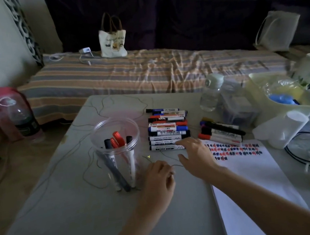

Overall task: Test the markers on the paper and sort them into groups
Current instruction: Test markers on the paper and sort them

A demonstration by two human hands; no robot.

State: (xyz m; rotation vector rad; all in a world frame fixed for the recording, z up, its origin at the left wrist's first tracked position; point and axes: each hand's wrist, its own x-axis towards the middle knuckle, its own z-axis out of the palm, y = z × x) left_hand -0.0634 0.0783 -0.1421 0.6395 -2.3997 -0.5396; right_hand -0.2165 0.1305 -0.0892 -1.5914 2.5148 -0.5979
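Many stacked markers (168, 129) lie crosswise, long axes running left-right.

— Where do the markers lie?
— A stack of white-barrelled markers with black, blue and red caps (168, 129) lies flat in a row on the table, caps mostly to the right. A smaller cluster of black- and red-capped markers (221, 132) lies tilted, just beside the top edge of the paper.
— And the rest?
— Five stand upright in the clear round plastic jar (116, 152). The white paper sheet (252, 176) carries rows of red, blue and black test marks.
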